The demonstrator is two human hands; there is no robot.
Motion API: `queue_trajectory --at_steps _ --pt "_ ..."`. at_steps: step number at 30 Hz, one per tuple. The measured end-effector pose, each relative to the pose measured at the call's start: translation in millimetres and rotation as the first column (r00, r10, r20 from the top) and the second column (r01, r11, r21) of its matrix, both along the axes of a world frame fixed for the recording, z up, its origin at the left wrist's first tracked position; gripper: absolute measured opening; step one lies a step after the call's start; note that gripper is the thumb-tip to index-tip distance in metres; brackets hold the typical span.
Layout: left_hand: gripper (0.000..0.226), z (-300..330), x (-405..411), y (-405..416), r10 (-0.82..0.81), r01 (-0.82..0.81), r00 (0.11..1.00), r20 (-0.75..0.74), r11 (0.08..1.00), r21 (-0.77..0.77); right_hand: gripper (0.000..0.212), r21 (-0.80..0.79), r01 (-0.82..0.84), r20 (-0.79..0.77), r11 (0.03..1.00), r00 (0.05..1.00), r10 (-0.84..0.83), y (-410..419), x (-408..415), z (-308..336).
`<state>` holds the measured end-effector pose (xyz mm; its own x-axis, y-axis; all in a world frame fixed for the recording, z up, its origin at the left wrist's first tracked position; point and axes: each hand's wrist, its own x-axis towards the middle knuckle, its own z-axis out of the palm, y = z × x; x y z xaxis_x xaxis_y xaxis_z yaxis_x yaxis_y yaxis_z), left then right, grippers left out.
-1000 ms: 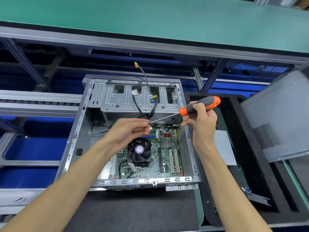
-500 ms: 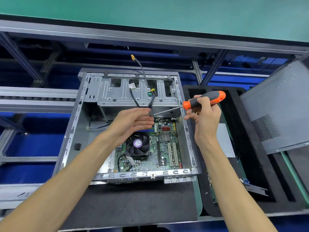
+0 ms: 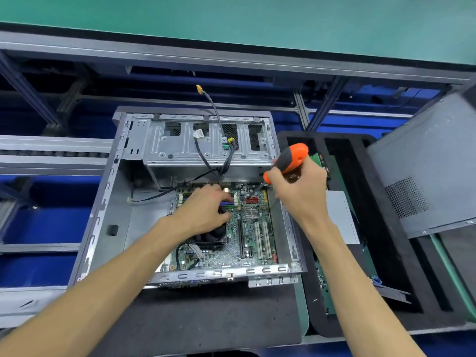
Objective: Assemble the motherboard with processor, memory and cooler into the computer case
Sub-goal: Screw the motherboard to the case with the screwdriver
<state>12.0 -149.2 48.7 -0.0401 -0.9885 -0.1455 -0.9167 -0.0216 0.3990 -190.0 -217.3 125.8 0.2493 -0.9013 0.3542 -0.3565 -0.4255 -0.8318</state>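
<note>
The right hand (image 3: 300, 191) grips the screwdriver (image 3: 288, 161), tip down at the motherboard (image 3: 247, 228) in the case (image 3: 108, 202). The left hand (image 3: 206, 210) rests over the cooler (image 3: 211, 238), fingers loosely curled, holding nothing visible.

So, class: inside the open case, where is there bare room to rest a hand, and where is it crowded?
Free: the bare case floor between the left wall and the motherboard, below the drive cage. Crowded: the board's top edge, where the left hand, the right hand with its screwdriver, and the cables meet.
</note>
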Motion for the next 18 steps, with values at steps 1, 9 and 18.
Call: queue_trajectory --at_steps 1,9,18 --pt "0.042 -1.1 0.3 -0.7 -0.011 0.011 1.0 0.022 1.0 0.009 0.015 -0.031 -0.022 -0.058 0.999 0.998 0.021 0.0 2.1 -2.4" --pt "0.039 -4.3 3.1 2.0 0.046 -0.039 0.994 -0.095 0.996 0.078 0.031 0.01 -0.087 -0.253 0.996 0.964 0.087 -3.4 8.8 -19.8" --pt "0.039 -1.6 1.3 1.2 0.067 -0.058 0.992 -0.104 0.994 0.09 0.031 0.026 -0.127 -0.378 0.992 0.917 0.128 -3.2 16.9 -20.2"
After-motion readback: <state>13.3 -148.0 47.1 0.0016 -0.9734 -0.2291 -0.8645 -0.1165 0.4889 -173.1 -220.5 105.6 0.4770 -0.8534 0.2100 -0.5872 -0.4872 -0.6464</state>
